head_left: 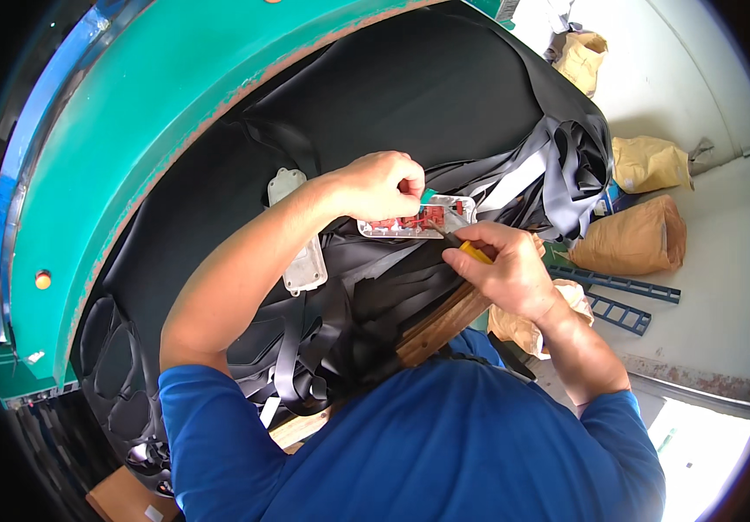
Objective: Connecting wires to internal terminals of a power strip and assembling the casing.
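A screwdriver with a yellow handle (477, 252) is gripped in my right hand (511, 271), its shaft slanting down into a shallow pale housing (464, 205). Red parts and thin wires (410, 221) fill that housing. Over its far edge my left hand (383, 187) is closed, fingertips pinched by a small green piece (428, 197); what they hold is hidden. To the left, partly under my left forearm, lies a long grey cover (306, 265) with screw lugs at its ends.
Black sheet material (392, 96) and a heap of black strips (558, 174) lie beneath and around the housing. A green machine frame (131, 113) curves along the left. Brown paper sacks (632, 235) and blue ladder-like plastic pieces (618, 287) sit at right. A wooden edge (444, 322) is close to me.
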The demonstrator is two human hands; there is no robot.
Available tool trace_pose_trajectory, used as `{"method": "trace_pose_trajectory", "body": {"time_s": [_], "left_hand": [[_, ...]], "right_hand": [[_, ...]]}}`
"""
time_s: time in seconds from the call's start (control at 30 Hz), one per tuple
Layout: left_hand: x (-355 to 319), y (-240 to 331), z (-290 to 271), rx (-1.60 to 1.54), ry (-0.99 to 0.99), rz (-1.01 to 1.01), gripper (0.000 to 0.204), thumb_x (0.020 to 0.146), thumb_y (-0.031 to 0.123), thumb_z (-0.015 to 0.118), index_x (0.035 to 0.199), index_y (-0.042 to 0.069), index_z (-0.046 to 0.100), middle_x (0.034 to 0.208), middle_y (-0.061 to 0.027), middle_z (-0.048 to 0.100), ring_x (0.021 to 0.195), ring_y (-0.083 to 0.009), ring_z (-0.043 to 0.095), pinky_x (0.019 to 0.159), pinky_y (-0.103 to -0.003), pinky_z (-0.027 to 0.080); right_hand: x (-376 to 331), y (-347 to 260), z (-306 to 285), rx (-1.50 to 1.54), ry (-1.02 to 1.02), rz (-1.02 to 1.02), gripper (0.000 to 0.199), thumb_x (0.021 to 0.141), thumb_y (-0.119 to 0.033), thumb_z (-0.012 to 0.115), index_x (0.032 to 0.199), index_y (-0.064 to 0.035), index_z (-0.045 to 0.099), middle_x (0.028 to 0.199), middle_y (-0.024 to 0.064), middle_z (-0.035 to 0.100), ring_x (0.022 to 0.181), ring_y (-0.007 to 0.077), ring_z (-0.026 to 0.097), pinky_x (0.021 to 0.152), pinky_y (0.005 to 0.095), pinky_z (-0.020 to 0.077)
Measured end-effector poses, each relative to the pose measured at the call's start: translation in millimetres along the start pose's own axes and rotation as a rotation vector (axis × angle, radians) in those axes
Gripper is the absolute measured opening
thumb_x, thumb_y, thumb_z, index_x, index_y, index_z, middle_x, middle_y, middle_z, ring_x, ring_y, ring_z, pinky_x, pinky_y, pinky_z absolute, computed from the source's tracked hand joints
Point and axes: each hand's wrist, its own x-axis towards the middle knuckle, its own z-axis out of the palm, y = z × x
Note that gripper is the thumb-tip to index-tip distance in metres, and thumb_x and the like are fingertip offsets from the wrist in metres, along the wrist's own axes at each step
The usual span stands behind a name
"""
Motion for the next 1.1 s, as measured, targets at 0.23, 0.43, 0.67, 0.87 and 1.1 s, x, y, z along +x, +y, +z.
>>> {"method": "trace_pose_trajectory", "body": {"time_s": [0.23, 0.43, 0.67, 0.87, 1.1], "left_hand": [[-2.2, 6.2, 1.0, -0.064, 0.017, -0.082, 0.018, 0.075, 0.017, 0.068, 0.082, 0.000, 0.067, 0.079, -0.0146, 0.068, 0.073, -0.0250, 0.068, 0.067, -0.037, 0.053], [0.3, -0.5, 2.0, 0.040, 0.007, -0.007, 0.016, 0.079, 0.016, 0.066, 0.083, 0.000, 0.067, 0.085, -0.0147, 0.070, 0.078, -0.0234, 0.069, 0.069, -0.037, 0.053], [2.3, 14.8, -1.9, 0.214, -0.105, -0.086, 0.017, 0.085, 0.014, 0.063, 0.091, -0.001, 0.068, 0.113, -0.0219, 0.058, 0.098, -0.0335, 0.061, 0.084, -0.040, 0.051], [14.2, 19.8, -6.4, 0.051, -0.262, -0.327, 0.026, 0.086, 0.016, 0.062, 0.103, -0.002, 0.067, 0.120, -0.0227, 0.056, 0.108, -0.0337, 0.058, 0.090, -0.039, 0.050], [9.3, 13.7, -7.2, 0.168, -0.211, -0.211, 0.027, 0.087, 0.017, 0.060, 0.103, -0.003, 0.067, 0.121, -0.0228, 0.054, 0.112, -0.0348, 0.055, 0.091, -0.040, 0.050]], "right_hand": [[4.3, -0.8, 10.5, -0.221, 0.065, -0.113, 0.034, 0.082, -0.018, 0.081, 0.103, 0.0052, 0.069, 0.089, 0.0175, 0.070, 0.078, 0.0239, 0.069, 0.073, 0.0333, 0.0539], [6.9, -5.1, 12.7, -0.301, 0.084, -0.109, 0.033, 0.079, -0.020, 0.079, 0.102, 0.0018, 0.071, 0.092, 0.0192, 0.070, 0.083, 0.0334, 0.070, 0.077, 0.0395, 0.0551], [12.2, -24.6, 6.8, -0.502, 0.053, -0.188, 0.030, 0.078, -0.021, 0.077, 0.100, -0.0011, 0.071, 0.088, 0.0165, 0.067, 0.082, 0.0337, 0.069, 0.075, 0.0401, 0.0547], [23.6, -38.5, 6.7, -0.799, 0.001, -0.226, 0.023, 0.079, -0.021, 0.076, 0.096, -0.0056, 0.072, 0.086, 0.0127, 0.063, 0.079, 0.0325, 0.068, 0.072, 0.0419, 0.0551], [23.8, -37.8, 19.4, -0.978, 0.077, -0.447, 0.015, 0.076, -0.012, 0.073, 0.087, -0.0046, 0.067, 0.081, 0.0120, 0.060, 0.073, 0.0268, 0.066, 0.062, 0.0371, 0.0552]]}}
